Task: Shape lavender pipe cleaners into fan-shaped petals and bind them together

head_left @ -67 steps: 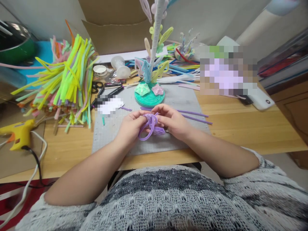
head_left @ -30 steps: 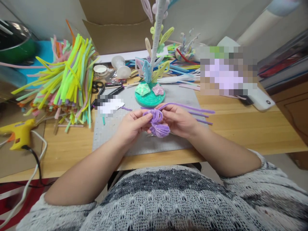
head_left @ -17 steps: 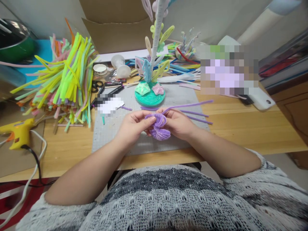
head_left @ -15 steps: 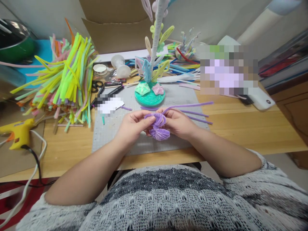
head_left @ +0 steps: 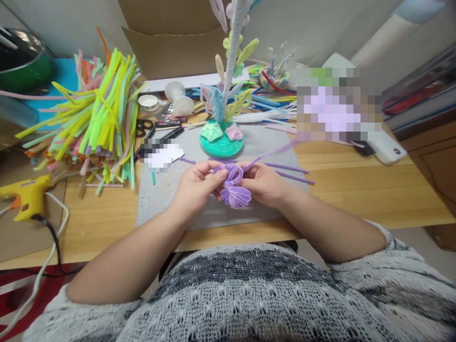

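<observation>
Between my hands is a looped purple pipe-cleaner piece (head_left: 235,196), its lower part fanned out like a shell or petal. My left hand (head_left: 201,184) pinches its left side, thumb on top. My right hand (head_left: 261,183) is closed on the purple pipe cleaner (head_left: 269,153) at the right of the loops; its free end slants up and right, blurred by motion. Some fingertips are hidden behind the piece. Loose purple pipe cleaners (head_left: 294,179) lie on the grey cutting mat (head_left: 213,217) beside my right hand. Just beyond stands a decorated white stem on a round green base (head_left: 223,151).
A large bundle of coloured pipe cleaners (head_left: 103,114) lies at the left, with a yellow glue gun (head_left: 26,194) and its cord nearer. Scissors (head_left: 144,127), markers (head_left: 167,137) and a white spool (head_left: 176,97) sit behind the mat. A white device (head_left: 386,145) is at the right.
The purple strand's free end has swung upward and away from the mat. The loops between my hands look wider, and the fanned part has turned slightly. My hands stay in nearly the same place.
</observation>
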Motion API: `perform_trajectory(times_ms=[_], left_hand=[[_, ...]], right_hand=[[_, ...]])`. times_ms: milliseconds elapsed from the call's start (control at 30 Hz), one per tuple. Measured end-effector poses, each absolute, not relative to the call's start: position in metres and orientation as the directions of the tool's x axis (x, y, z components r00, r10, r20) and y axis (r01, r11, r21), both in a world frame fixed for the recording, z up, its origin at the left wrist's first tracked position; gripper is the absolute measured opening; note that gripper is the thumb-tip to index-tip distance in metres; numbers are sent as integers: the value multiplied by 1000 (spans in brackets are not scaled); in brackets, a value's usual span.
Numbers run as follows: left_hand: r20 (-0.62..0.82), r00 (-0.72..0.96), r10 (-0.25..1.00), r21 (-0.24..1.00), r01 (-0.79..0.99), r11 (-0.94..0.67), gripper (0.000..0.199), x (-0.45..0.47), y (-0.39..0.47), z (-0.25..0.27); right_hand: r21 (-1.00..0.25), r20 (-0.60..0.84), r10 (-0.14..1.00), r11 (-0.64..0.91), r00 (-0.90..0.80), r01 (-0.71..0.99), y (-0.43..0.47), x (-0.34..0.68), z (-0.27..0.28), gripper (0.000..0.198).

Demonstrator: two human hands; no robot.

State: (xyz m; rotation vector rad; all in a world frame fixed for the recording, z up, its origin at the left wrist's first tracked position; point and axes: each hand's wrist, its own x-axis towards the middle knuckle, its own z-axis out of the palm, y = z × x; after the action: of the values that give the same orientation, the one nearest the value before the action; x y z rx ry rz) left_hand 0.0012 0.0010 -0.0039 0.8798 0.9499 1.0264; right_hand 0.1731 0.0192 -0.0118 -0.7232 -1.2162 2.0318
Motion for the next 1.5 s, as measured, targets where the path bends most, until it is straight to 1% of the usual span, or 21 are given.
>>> perform_trajectory(times_ms=[200,300,400,600,800,967,1067,1133,1233,1300,1367,1500], left_hand=[[-213,230,950,919,-283,275,30,1,0,-3],[-214,221,952,921,-278,271,30,1,0,-2],[-207,211,955,923,-281,262,29,2,0,-3],[-169,186,968,939,-268,215,29,2,0,-2],[-104,117,988,975,-183,124,30,2,-3,2],[-77,100,992,980,-173,94,29,1,-2,4],[-106,134,985,966,-222,134,28,0,0,2],[-140,188,972,945,-267,188,27,-1,2,0],[-223,294,930,889,-330,318,26,0,3,-3],[-279,371,886,838,-356,414,28,0,4,-5],[-305,428,851,798,-373,474,28,0,5,-5],[-284,422,861,784,-415,462,24,1,5,-5]], right_hand=[[-891,-126,742,-376,-658,-254,19,173,-13,26],[-883,-127,734,-390,-667,-261,18,173,-14,30],[-887,-133,754,-381,-643,-263,17,173,-14,32],[-918,-90,808,-295,-582,-267,17,174,-12,25],[-877,-115,773,-374,-624,-301,18,176,-10,36],[-866,-175,751,-425,-637,-263,22,175,-12,32],[-871,-191,746,-428,-638,-240,23,174,-13,34],[-908,-176,788,-361,-591,-212,22,173,-13,35],[-960,-142,860,-241,-491,-144,20,171,-11,35],[-975,-132,878,-199,-460,-99,19,170,-10,36],[-980,-129,884,-183,-449,-78,19,170,-8,37],[-979,-146,889,-194,-433,-68,20,169,-6,38]])
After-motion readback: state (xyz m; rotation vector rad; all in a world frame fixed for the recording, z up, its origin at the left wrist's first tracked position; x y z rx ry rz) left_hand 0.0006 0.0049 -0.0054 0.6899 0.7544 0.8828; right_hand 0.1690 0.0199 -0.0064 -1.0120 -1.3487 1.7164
